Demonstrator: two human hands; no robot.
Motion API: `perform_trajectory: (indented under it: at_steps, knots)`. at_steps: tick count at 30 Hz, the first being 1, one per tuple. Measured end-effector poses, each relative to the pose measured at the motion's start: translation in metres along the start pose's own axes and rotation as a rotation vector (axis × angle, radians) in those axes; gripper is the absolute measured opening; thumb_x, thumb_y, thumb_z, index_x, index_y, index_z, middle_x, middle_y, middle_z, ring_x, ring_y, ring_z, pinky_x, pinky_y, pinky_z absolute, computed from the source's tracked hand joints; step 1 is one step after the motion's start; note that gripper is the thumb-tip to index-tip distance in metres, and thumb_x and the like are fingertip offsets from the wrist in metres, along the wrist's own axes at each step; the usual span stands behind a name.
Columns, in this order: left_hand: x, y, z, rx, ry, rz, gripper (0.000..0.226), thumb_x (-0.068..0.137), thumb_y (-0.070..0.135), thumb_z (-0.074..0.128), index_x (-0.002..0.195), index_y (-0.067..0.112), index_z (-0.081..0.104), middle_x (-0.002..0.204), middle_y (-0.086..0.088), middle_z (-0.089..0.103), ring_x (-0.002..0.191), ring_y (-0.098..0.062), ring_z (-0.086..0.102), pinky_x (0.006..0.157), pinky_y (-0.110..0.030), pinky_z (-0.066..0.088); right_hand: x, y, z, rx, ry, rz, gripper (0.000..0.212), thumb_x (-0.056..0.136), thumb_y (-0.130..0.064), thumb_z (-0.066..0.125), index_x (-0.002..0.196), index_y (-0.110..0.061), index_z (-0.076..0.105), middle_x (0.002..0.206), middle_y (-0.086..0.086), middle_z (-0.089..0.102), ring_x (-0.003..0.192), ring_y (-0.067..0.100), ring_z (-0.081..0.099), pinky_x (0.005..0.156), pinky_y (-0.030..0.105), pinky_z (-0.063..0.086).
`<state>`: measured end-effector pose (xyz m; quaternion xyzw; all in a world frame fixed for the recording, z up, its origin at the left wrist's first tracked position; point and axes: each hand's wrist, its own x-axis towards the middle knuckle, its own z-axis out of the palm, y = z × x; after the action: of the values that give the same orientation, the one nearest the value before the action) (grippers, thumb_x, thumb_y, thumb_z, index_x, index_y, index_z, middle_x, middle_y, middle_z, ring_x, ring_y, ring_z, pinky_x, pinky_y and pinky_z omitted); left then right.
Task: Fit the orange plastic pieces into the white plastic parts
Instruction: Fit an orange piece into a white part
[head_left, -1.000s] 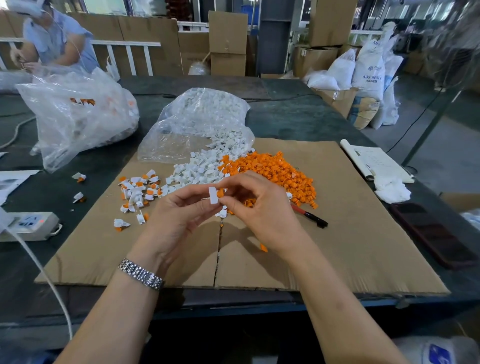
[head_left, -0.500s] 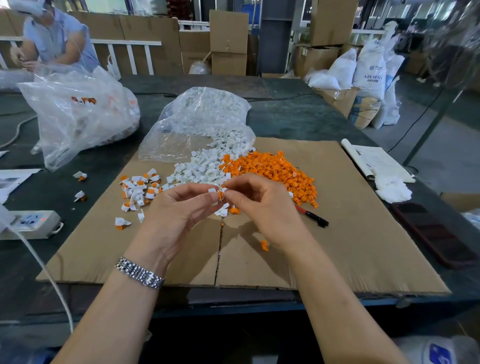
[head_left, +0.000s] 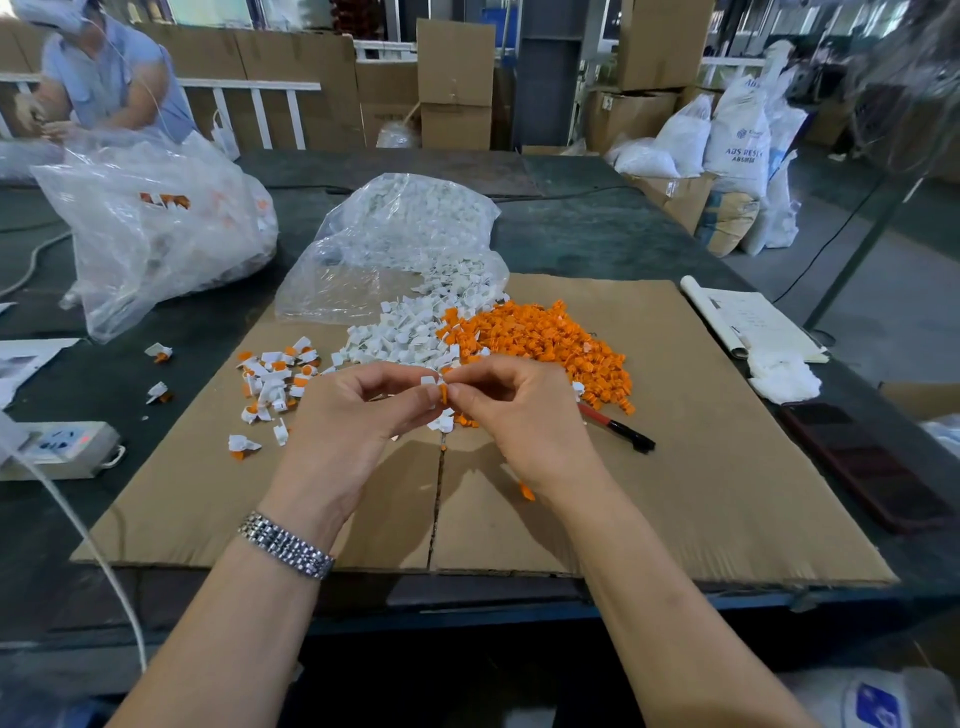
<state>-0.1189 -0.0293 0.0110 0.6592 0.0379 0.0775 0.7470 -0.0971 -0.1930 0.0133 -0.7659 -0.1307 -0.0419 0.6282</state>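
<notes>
Orange piece (head_left: 443, 392) now meets white part (head_left: 429, 383) — apart a second ago. Left hand (head_left: 347, 421) pinches white, right hand (head_left: 519, 415) pinches orange — fit seemingly underway.

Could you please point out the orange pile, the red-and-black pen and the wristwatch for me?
Orange pile (head_left: 545, 338): head view, middle of the heap.
Pen (head_left: 621, 430): head view, black section of the barrel.
Wristwatch (head_left: 285, 545): head view, metal band on the left wrist.

A factory packing floor — stacked cardboard boxes (head_left: 455, 83), resin sacks (head_left: 735, 140), bulk bags of plastic parts (head_left: 150, 228).
</notes>
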Motion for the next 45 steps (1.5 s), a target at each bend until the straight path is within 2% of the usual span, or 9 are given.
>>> perform_trajectory:
  at_steps: [7,13,20,23,27,33,40,42,45]
  knots:
    - [0.003,0.003,-0.002,-0.232,-0.096,-0.192,0.024,0.068,0.009,0.079,0.091,0.005,0.082,0.102,-0.021,0.077,0.101,-0.031,0.075,0.082,-0.026,0.06,0.003,-0.005,-0.006,0.003,0.02,0.048,0.008,0.089,-0.011,0.073,0.089,-0.018,0.078,0.079,-0.006,0.075,0.075,0.004,0.07,0.073,0.02,0.057]
    - [0.003,0.007,-0.002,-0.077,-0.111,-0.187,0.041,0.055,0.024,0.089,0.093,0.012,0.083,0.096,-0.014,0.079,0.092,-0.026,0.077,0.069,-0.023,0.059,0.0,-0.003,-0.006,-0.025,0.016,0.054,0.008,0.09,-0.012,0.071,0.091,-0.018,0.076,0.077,-0.011,0.071,0.073,-0.002,0.065,0.067,0.011,0.05]
    - [0.004,0.003,0.001,0.038,0.015,-0.155,0.009,0.078,0.008,0.083,0.086,0.012,0.081,0.086,-0.011,0.078,0.076,-0.02,0.076,0.054,-0.019,0.052,0.001,-0.004,-0.004,-0.058,-0.013,0.026,0.008,0.091,-0.017,0.071,0.088,-0.022,0.075,0.081,-0.009,0.072,0.074,-0.002,0.064,0.069,0.012,0.051]
    - [0.004,0.004,0.001,-0.026,0.033,-0.178,0.008,0.075,0.007,0.084,0.08,0.013,0.082,0.084,-0.009,0.078,0.072,-0.017,0.074,0.057,-0.019,0.054,0.008,0.004,-0.012,-0.367,0.041,0.027,0.011,0.096,-0.028,0.064,0.102,-0.022,0.072,0.094,-0.012,0.068,0.087,0.0,0.061,0.076,0.016,0.05]
    - [0.004,0.005,-0.002,-0.173,0.009,-0.194,0.015,0.064,0.011,0.086,0.078,0.012,0.082,0.081,-0.007,0.075,0.067,-0.015,0.07,0.056,-0.019,0.054,0.016,0.022,-0.028,-1.077,0.105,0.214,0.043,0.097,-0.042,0.057,0.127,-0.012,0.054,0.129,0.011,0.048,0.122,0.029,0.047,0.099,0.043,0.042]
    - [0.006,0.001,-0.007,-0.247,-0.018,-0.211,0.029,0.058,0.014,0.087,0.085,0.01,0.079,0.078,-0.008,0.072,0.066,-0.016,0.069,0.055,-0.019,0.054,0.019,0.039,-0.037,-1.259,0.001,0.382,0.052,0.093,-0.043,0.064,0.13,-0.007,0.052,0.133,0.016,0.046,0.127,0.035,0.043,0.101,0.054,0.038]
    - [0.009,-0.002,-0.011,-0.29,0.023,-0.22,0.043,0.056,0.017,0.087,0.095,0.006,0.074,0.078,-0.007,0.074,0.067,-0.014,0.071,0.056,-0.019,0.056,0.027,0.021,-0.038,-1.162,0.028,0.345,0.034,0.095,-0.034,0.051,0.115,-0.007,0.055,0.121,0.016,0.051,0.116,0.036,0.047,0.1,0.052,0.038]
    - [0.011,-0.002,-0.012,-0.316,0.041,-0.214,0.045,0.052,0.019,0.088,0.093,0.008,0.074,0.078,-0.006,0.074,0.067,-0.014,0.071,0.057,-0.018,0.056,0.026,0.007,-0.041,-1.021,0.052,0.299,0.025,0.096,-0.029,0.05,0.108,-0.007,0.054,0.115,0.015,0.052,0.105,0.032,0.052,0.086,0.043,0.044]
    - [0.013,-0.001,-0.012,-0.329,0.047,-0.189,0.041,0.056,0.019,0.088,0.094,0.009,0.074,0.079,-0.004,0.074,0.068,-0.013,0.072,0.059,-0.018,0.056,0.024,-0.017,-0.041,-0.688,-0.141,0.276,0.016,0.1,-0.018,0.046,0.089,-0.009,0.054,0.087,0.01,0.062,0.071,0.023,0.062,0.062,0.035,0.051]
